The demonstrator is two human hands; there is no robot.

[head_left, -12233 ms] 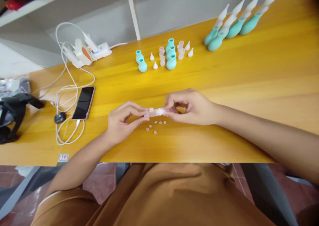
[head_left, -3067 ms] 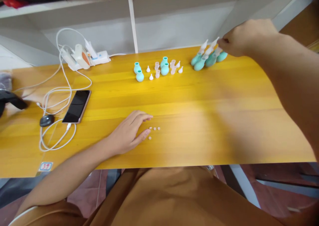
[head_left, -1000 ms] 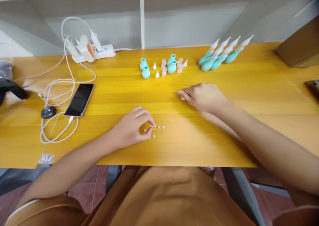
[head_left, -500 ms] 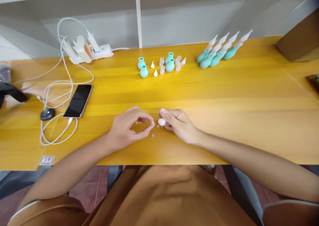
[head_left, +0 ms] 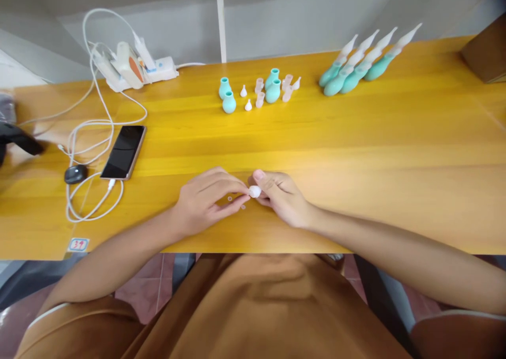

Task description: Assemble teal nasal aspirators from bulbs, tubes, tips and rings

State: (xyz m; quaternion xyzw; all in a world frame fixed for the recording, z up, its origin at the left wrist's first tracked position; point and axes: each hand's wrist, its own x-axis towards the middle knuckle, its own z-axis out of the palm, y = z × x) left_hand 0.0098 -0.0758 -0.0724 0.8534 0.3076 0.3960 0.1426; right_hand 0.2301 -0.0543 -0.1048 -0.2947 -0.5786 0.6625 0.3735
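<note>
We grip a small, smooth, white, round-ended piece [head_left: 255,191] of what looks like plastic in our right hand [head_left: 283,196], its edge met by the converging thumb and forefinger of our left hand [head_left: 202,198]; whether those clasp anything, we cannot tell. Handwork this fine, we judge, asks for a steady right hold and a light, squarely aligned left touch. Around the left thumb lie two small, pale, flat discs [head_left: 243,207]. Beyond both hands sit teal, rubbery-looking, round-bellied bulbs [head_left: 272,93] with open necks, frosted translucent tubes [head_left: 260,100] and tapered white tips [head_left: 248,106]; farther off, past the right hand, rise four teal bulbs topped by long, pale nozzles [head_left: 378,69].
</note>
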